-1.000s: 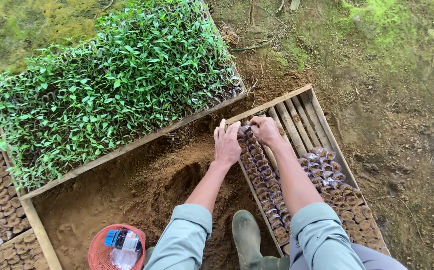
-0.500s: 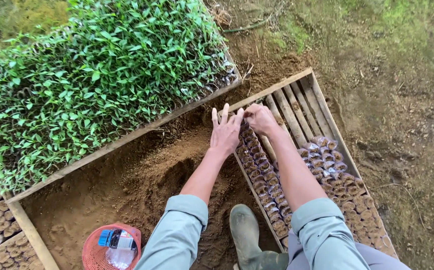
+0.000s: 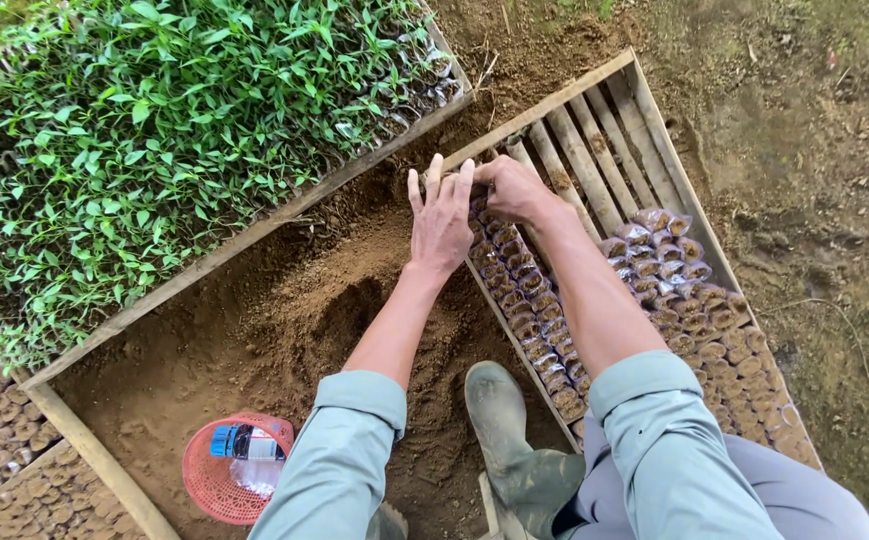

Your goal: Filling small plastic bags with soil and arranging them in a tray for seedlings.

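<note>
Over the slatted wooden tray (image 3: 605, 150), left hand (image 3: 442, 222) lies flat, fingers apart; right hand (image 3: 515, 188) pinches small soil bags (image 3: 515, 275).

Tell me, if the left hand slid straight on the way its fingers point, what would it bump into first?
Probably the wooden frame of the tray just past the left hand; beyond it comes the seedling bed. Depth is hard to judge.

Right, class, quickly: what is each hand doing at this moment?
Left hand: open, fingers spread flat against the row of small soil-filled plastic seedling bags.
Right hand: curled on the row's far end; grip cannot be told.
</note>
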